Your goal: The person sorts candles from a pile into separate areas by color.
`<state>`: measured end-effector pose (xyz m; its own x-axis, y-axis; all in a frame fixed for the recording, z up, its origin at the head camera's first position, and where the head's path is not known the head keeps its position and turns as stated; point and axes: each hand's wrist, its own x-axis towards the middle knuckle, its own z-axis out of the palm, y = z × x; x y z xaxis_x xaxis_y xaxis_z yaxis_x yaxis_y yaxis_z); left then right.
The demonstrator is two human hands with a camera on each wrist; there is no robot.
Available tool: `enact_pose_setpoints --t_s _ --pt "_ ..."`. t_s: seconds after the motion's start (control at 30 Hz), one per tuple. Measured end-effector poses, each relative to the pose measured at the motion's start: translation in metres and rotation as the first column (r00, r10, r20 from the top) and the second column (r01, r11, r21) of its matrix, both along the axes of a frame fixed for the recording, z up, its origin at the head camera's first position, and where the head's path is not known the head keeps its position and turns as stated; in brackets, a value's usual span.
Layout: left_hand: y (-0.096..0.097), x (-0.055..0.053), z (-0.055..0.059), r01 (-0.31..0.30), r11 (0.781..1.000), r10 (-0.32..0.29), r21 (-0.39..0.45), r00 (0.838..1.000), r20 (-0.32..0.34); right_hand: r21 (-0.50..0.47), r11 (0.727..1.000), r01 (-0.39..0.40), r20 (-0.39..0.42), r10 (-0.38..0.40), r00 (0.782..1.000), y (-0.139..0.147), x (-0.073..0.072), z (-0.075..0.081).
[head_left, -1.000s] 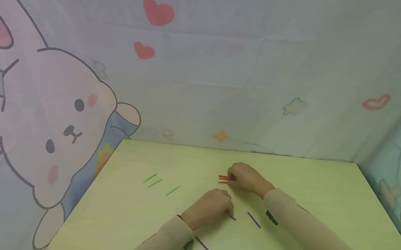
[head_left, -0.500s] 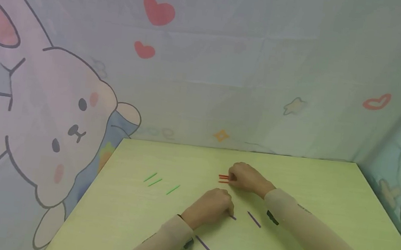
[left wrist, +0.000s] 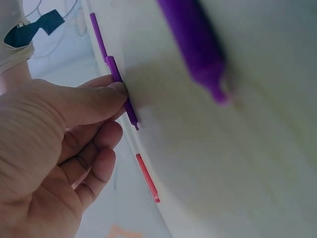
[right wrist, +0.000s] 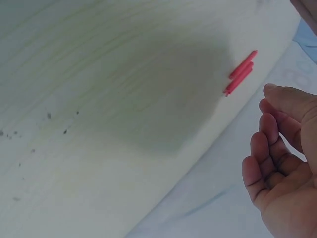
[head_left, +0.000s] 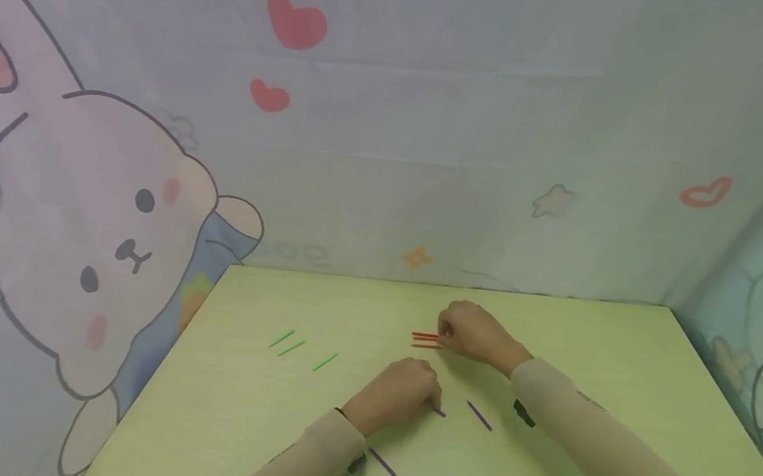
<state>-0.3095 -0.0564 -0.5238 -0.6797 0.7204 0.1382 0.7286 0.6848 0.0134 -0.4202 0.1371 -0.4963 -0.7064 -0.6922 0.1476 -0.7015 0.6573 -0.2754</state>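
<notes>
In the left wrist view my left hand point(left wrist: 44, 129) pinches a thin purple candle point(left wrist: 131, 110) between thumb and index finger, low at the tabletop. In the head view that hand point(head_left: 398, 395) hides most of this candle. Several red candles point(head_left: 423, 335) lie side by side near the back, just left of my right hand point(head_left: 475, 333). In the right wrist view the right fingers are loosely bent with nothing between them, apart from the red candles point(right wrist: 240, 80). Two more purple candles lie near my left hand, one to its right point(head_left: 479, 416) and one closer to the front point(head_left: 382, 463).
Three green candles point(head_left: 292, 348) lie slanted on the left part of the pale yellow-green table point(head_left: 203, 407). Behind the table's back edge hangs a cloth point(head_left: 373, 189) printed with a rabbit and hearts. A large blurred purple candle point(left wrist: 198, 54) fills the near part of the left wrist view.
My right hand has drawn slightly up and right off the red candles, and more of them shows. The left hand stays at its purple candle. The head view has shifted a little.
</notes>
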Motion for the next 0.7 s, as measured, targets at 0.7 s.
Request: enact_pose_setpoints --t_s 0.7 --pt "0.001 0.001 0.001 -0.001 1.000 0.001 0.012 0.999 0.033 -0.062 0.987 0.151 0.098 -0.145 0.985 0.062 0.054 0.021"
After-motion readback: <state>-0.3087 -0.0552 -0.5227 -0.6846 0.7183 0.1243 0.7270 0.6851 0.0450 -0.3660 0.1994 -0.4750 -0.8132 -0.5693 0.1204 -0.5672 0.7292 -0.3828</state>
